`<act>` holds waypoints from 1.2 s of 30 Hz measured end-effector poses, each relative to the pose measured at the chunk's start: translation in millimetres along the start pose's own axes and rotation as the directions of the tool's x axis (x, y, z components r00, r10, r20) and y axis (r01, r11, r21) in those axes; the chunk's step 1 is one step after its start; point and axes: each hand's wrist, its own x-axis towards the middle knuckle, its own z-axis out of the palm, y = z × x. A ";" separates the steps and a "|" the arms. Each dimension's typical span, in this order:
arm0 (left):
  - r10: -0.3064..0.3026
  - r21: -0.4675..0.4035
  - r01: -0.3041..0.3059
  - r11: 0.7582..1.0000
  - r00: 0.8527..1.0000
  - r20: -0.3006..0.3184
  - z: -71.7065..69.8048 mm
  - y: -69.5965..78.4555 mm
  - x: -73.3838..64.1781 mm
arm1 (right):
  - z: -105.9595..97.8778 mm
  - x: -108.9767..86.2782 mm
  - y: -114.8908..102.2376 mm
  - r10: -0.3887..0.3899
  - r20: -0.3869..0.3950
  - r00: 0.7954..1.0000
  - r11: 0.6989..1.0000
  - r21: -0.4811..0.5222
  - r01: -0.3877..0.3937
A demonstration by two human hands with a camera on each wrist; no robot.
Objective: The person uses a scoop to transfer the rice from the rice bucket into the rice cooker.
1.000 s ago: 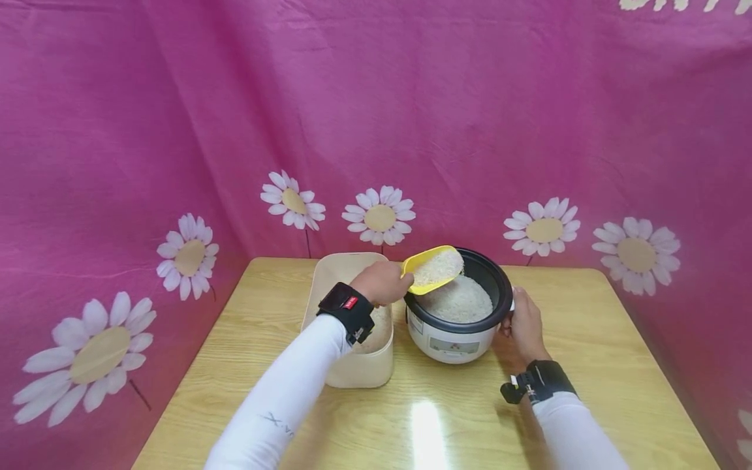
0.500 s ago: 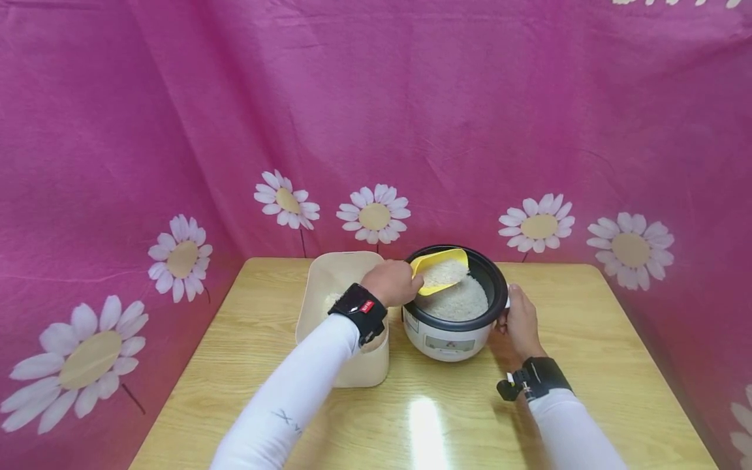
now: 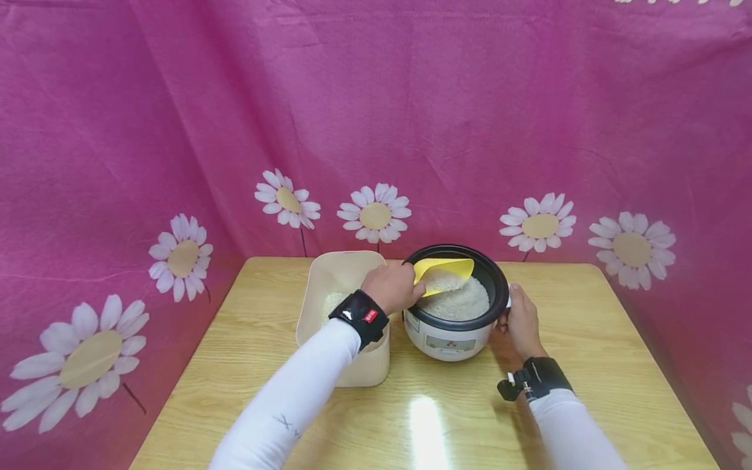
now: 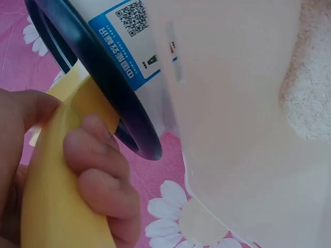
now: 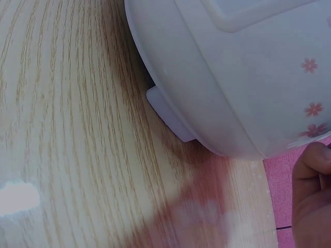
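My left hand (image 3: 390, 287) grips the handle of a yellow scoop (image 3: 452, 265), thumb and fingers curled round it in the left wrist view. The scoop is tilted over the white rice cooker (image 3: 449, 346) and has rice in it. A mound of white rice (image 3: 467, 303) lies inside the cooker's black-rimmed bowl. With my right hand (image 3: 523, 323) I hold the cooker by its white side handle; in the right wrist view only part of that hand (image 5: 313, 191) shows, beside the cooker's body. Left of the cooker stands a beige bin (image 3: 364, 372) with rice in it, partly hidden by my left forearm.
Everything stands on a light wooden table (image 3: 247, 339). A pink cloth (image 3: 446, 117) with large daisies hangs at the back and both sides. Bin and cooker are close together, with a narrow gap between them.
My left hand has carried the scoop a little right and down over the cooker and turned it, so its mouth tips toward the rice. My right hand stays at the cooker's handle.
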 end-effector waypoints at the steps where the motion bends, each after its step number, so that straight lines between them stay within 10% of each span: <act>1: 0.004 0.003 -0.004 1.000 1.000 -0.008 0.2 -0.3 -0.4 | -0.2 3.1 4.3 0.003 -0.004 1.000 1.000 -0.002 -0.003; 20: 0.084 0.074 -0.070 0.995 0.975 -0.208 -1.2 -14.6 -11.1 | 1.1 16.8 24.4 -0.062 -0.056 0.996 0.998 0.005 0.063; 36: 0.081 0.074 -0.063 0.995 0.958 -0.277 -1.4 -28.3 -17.0 | 0.9 2.1 0.9 -0.037 -0.020 0.999 0.998 0.056 0.038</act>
